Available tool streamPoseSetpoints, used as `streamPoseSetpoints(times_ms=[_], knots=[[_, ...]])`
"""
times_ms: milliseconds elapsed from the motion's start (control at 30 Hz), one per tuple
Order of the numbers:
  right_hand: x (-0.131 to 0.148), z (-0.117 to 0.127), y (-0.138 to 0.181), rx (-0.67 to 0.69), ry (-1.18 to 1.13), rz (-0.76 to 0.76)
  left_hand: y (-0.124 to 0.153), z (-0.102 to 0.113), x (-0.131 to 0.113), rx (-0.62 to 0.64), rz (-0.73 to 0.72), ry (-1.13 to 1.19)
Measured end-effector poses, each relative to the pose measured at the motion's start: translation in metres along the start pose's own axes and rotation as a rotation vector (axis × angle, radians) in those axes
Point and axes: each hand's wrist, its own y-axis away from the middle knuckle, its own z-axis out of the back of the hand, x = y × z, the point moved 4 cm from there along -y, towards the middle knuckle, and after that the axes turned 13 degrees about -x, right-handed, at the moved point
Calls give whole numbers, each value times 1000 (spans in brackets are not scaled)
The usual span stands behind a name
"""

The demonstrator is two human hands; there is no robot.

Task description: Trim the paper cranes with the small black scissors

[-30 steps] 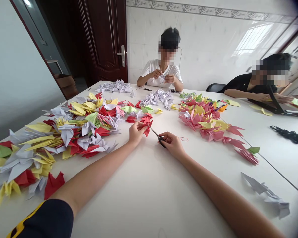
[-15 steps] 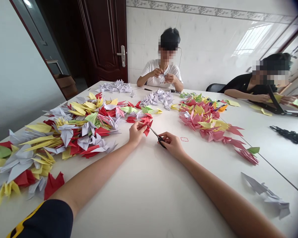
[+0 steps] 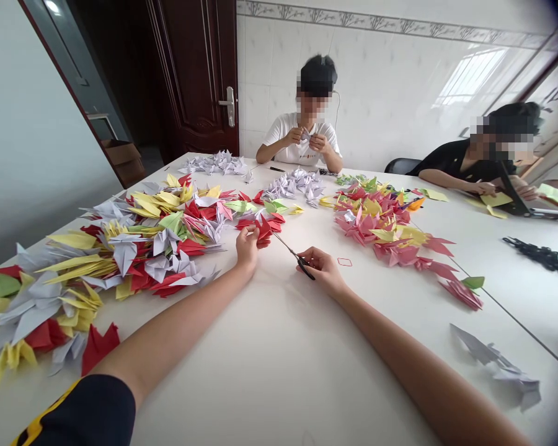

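Observation:
Between the fingers of my left hand [image 3: 248, 248] is a red origami crane [image 3: 263, 229], held just above the white table [image 3: 279, 347]. My right hand [image 3: 324, 267] grips black-handled scissors [image 3: 302, 261] by their loops. Their blades point up and left, with the tips close to the crane; whether they touch it I cannot tell. Other red cranes [image 3: 275, 220] lie right behind my left hand. To its left spreads a large pile of folded cranes [image 3: 158, 235] in white, yellow, red and green.
A second row of pink and yellow cranes [image 3: 376, 223] lies to the right. White cranes [image 3: 295, 184] sit farther back. Two people work across the table, one folding paper, one at a paper cutter [image 3: 514, 189]. Black cord [image 3: 539, 253] and a grey folded paper [image 3: 495, 362] lie at right.
My left hand has turned and drawn slightly left with the red crane, showing more of its palm side. The scissors' tips are farther from its fingers. The co-workers' hands have shifted.

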Motion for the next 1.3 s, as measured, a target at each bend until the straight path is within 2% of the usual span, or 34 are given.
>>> streamPoseSetpoints(times_ms=[167,400,767,967,1067,1300], knots=[[1,-2,0,16,87,12,4,-3,-3,29,-4,-60],[-1,0,-1,4,22,-5,2,-3,-1,6,-49,-114],[-1,1,-1,-13,-26,-29,0,-1,0,-10,-24,-113],[-1,0,-1,-21,8,-17,3,-5,-1,33,-32,-148],[-1,0,-1,-24,23,-15,2,-3,-1,12,-40,-159],[1,-1,0,-14,38,-24,0,0,-1,21,-138,-124]])
